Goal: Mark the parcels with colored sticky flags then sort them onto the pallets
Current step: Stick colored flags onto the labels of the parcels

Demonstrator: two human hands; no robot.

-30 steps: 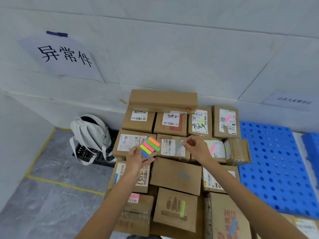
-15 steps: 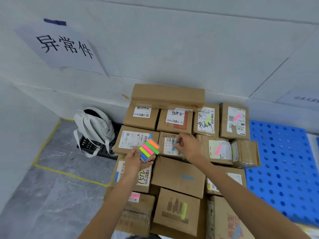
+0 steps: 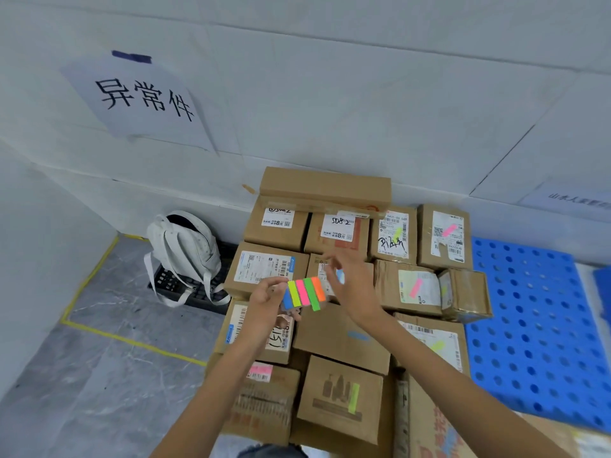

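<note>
Several cardboard parcels (image 3: 340,338) are packed together on the floor against the wall. Many carry a coloured flag, such as a pink flag (image 3: 416,287) and a green flag (image 3: 353,397). My left hand (image 3: 266,304) grips a pad of sticky flags (image 3: 304,293) with blue, yellow, pink, green and orange strips, held above the parcels. My right hand (image 3: 355,287) hovers just right of the pad with loosely spread, motion-blurred fingers. A blue flag (image 3: 340,276) shows between its thumb and fingers, over a labelled parcel (image 3: 319,264).
A blue perforated pallet (image 3: 535,332) lies to the right of the parcels. A white backpack (image 3: 182,252) rests on a black crate (image 3: 195,292) to the left, inside yellow floor tape (image 3: 132,340). A paper sign (image 3: 142,97) hangs on the wall.
My right hand has drawn back from the labelled middle parcel toward the pad. My left hand has tilted the pad flatter and moved it slightly right.
</note>
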